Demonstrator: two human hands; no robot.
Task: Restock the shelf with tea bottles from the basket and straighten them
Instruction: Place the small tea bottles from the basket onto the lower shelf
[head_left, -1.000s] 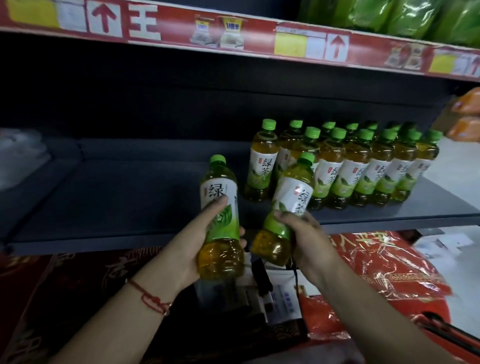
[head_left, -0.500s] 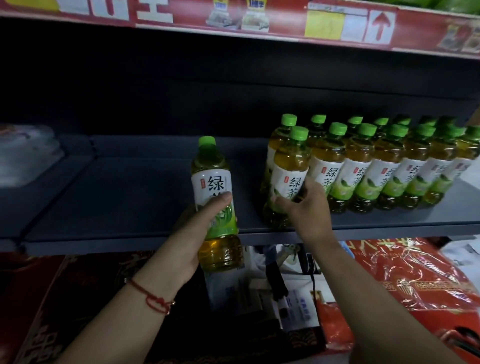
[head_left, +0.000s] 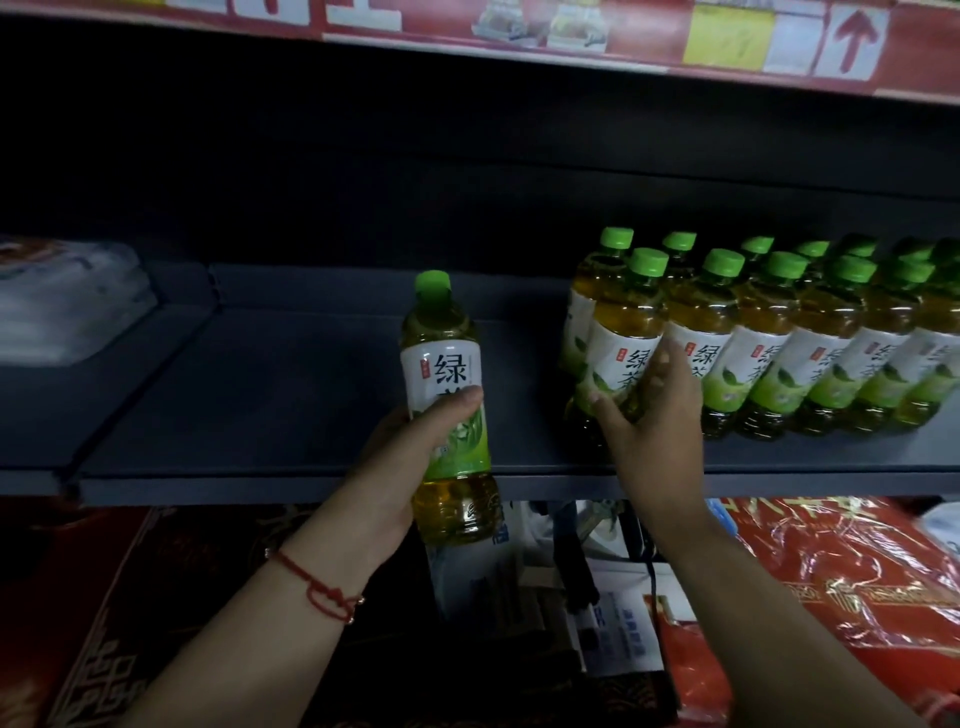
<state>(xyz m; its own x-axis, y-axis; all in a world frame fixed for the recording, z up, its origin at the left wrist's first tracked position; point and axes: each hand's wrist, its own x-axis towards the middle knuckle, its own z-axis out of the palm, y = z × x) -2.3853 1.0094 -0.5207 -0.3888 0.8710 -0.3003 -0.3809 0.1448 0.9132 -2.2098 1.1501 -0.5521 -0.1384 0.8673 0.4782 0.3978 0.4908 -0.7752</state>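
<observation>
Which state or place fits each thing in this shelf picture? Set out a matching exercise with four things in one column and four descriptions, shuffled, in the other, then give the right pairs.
Things
1. left hand
2. right hand
3. red string bracelet
4. bottle caps

Descriptions
A. green
B. tied round the left wrist
C. holds a tea bottle in front of the shelf edge
D. grips the end bottle of the front row standing on the shelf

Pairs: 1-C, 2-D, 3-B, 4-A
</observation>
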